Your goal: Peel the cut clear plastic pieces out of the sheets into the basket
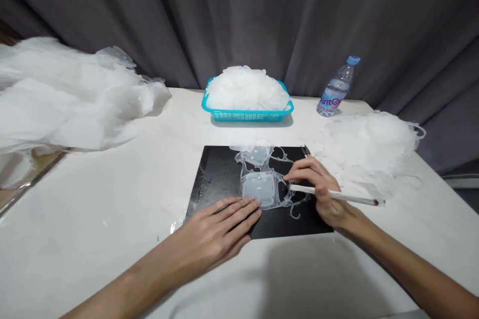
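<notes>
White tabletop (123, 219) lies nearest, bearing a black mat (217, 164). On it the left hand (219, 232) rests palm down, fingers straight, fingertips over the near left corner of a clear plastic piece (259, 188). The right hand (325, 194) pinches a slim pen-like tool (340, 195) between thumb and fingers; the tool lies crosswise, dark tip pointing left at the plastic's looped right edge. The plastic's squarish panels sit one behind another, its long axis running away from the person. Past the right hand, a translucent white heap (374, 144) crowds the table's right side. Farther back stand a water bottle (333, 93) and a turquoise basket (249, 116) piled with white pieces (245, 89); a bigger pale heap (67, 94) fills the left, before a grey curtain (243, 10).
</notes>
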Motion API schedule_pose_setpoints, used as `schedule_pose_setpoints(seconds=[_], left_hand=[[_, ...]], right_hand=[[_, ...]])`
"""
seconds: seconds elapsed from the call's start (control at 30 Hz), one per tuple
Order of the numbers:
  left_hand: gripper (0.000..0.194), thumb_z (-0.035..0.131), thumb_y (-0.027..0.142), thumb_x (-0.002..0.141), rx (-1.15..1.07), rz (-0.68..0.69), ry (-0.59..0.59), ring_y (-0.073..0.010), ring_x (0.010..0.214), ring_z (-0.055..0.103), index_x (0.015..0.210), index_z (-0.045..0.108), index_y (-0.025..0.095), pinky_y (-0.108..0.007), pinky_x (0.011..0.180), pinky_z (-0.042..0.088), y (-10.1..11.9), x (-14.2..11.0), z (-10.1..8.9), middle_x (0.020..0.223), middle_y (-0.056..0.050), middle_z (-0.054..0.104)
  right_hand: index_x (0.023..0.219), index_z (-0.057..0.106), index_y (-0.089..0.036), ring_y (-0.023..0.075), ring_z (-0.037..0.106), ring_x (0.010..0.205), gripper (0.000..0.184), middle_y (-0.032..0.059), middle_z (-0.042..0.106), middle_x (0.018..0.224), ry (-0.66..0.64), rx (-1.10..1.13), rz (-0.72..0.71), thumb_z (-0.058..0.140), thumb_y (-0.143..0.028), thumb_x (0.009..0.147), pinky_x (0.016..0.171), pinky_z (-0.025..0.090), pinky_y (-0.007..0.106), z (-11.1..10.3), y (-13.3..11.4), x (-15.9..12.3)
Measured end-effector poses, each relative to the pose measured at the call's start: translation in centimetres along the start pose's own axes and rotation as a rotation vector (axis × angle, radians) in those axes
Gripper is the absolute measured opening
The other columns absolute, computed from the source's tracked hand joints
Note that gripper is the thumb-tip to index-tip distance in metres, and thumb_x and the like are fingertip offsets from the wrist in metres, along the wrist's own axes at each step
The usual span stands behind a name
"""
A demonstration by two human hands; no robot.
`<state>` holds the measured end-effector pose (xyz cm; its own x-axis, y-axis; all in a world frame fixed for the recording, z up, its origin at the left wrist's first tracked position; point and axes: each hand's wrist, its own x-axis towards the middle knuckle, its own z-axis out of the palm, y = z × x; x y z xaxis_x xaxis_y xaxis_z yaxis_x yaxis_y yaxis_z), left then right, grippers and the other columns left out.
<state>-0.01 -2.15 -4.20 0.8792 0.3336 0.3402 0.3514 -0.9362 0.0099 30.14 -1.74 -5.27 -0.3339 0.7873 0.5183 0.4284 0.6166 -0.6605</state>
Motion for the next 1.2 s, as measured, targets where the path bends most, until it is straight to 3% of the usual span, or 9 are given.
schedule_pose_setpoints(seconds=[0.1, 0.23, 0.33, 0.6, 0.87, 1.0, 1.2], left_hand=[[0.045, 0.05, 0.028, 0.111, -0.03, -0.046, -0.03, -0.0255, 0.132, 0.068, 0.153, 0.054, 0.012, -0.039, 0.113, 0.052, 0.3, -1.1, 0.1, 0.149, -0.012, 0.067], [0.049, 0.05, 0.037, 0.112, -0.052, -0.096, -0.057, -0.0286, 0.132, 0.067, 0.154, 0.054, 0.012, -0.041, 0.111, 0.055, 0.6, -1.5, 0.5, 0.151, -0.014, 0.065], [0.048, 0.052, 0.04, 0.111, -0.092, -0.126, -0.057, -0.0287, 0.137, 0.064, 0.151, 0.058, 0.015, -0.042, 0.115, 0.053, 0.9, -1.4, 0.7, 0.151, -0.012, 0.065], [0.048, 0.052, 0.04, 0.11, -0.202, -0.201, -0.083, -0.0302, 0.137, 0.062, 0.154, 0.055, 0.021, -0.046, 0.112, 0.054, 1.1, -1.5, 0.4, 0.155, -0.013, 0.06], [0.052, 0.058, 0.046, 0.107, -0.217, -0.234, -0.124, -0.0322, 0.137, 0.062, 0.155, 0.055, 0.026, -0.048, 0.111, 0.053, 1.0, -1.3, 0.2, 0.159, -0.012, 0.056], [0.052, 0.058, 0.047, 0.107, -0.206, -0.236, -0.137, -0.0313, 0.136, 0.063, 0.155, 0.055, 0.027, -0.047, 0.111, 0.052, 1.1, -1.0, 0.0, 0.159, -0.01, 0.057], [0.052, 0.057, 0.048, 0.107, -0.194, -0.215, -0.111, -0.0296, 0.139, 0.062, 0.153, 0.056, 0.024, -0.046, 0.115, 0.05, 1.2, -1.0, 0.2, 0.16, -0.009, 0.057]], right_hand=[[0.125, 0.071, -0.024, 0.0187, 0.069, 0.092, 0.052, 0.0073, 0.07, 0.104, -0.107, 0.185, 0.076, 0.03, -0.054, 0.114, 0.076, 0.059, 0.033, 0.7, -0.6, 0.4], [0.112, 0.076, -0.023, 0.0197, 0.072, 0.098, 0.025, 0.0067, 0.075, 0.101, -0.145, 0.188, 0.108, 0.052, -0.031, 0.111, 0.084, 0.059, 0.033, 1.7, -0.9, 0.9], [0.108, 0.078, -0.023, 0.0197, 0.073, 0.099, 0.013, 0.0072, 0.075, 0.106, -0.117, 0.143, 0.117, 0.066, -0.023, 0.104, 0.088, 0.059, 0.034, 2.0, -1.1, 1.0], [0.107, 0.072, -0.022, 0.017, 0.072, 0.094, 0.007, 0.005, 0.074, 0.104, -0.166, 0.241, 0.16, 0.07, -0.022, 0.1, 0.085, 0.061, 0.03, 1.9, -2.1, 0.4], [0.105, 0.068, -0.021, 0.018, 0.07, 0.096, 0.004, 0.0042, 0.075, 0.101, -0.257, 0.132, 0.069, 0.067, -0.019, 0.102, 0.089, 0.058, 0.033, 1.6, -3.2, 0.1], [0.109, 0.066, -0.021, 0.0181, 0.069, 0.105, 0.008, 0.0052, 0.074, 0.107, -0.291, 0.116, 0.013, 0.065, -0.016, 0.103, 0.097, 0.056, 0.034, 2.2, -3.0, -0.4], [0.112, 0.065, -0.02, 0.0181, 0.072, 0.106, 0.012, 0.0072, 0.075, 0.11, -0.294, 0.077, -0.057, 0.062, -0.013, 0.104, 0.095, 0.059, 0.032, 2.8, -2.6, -0.7]])
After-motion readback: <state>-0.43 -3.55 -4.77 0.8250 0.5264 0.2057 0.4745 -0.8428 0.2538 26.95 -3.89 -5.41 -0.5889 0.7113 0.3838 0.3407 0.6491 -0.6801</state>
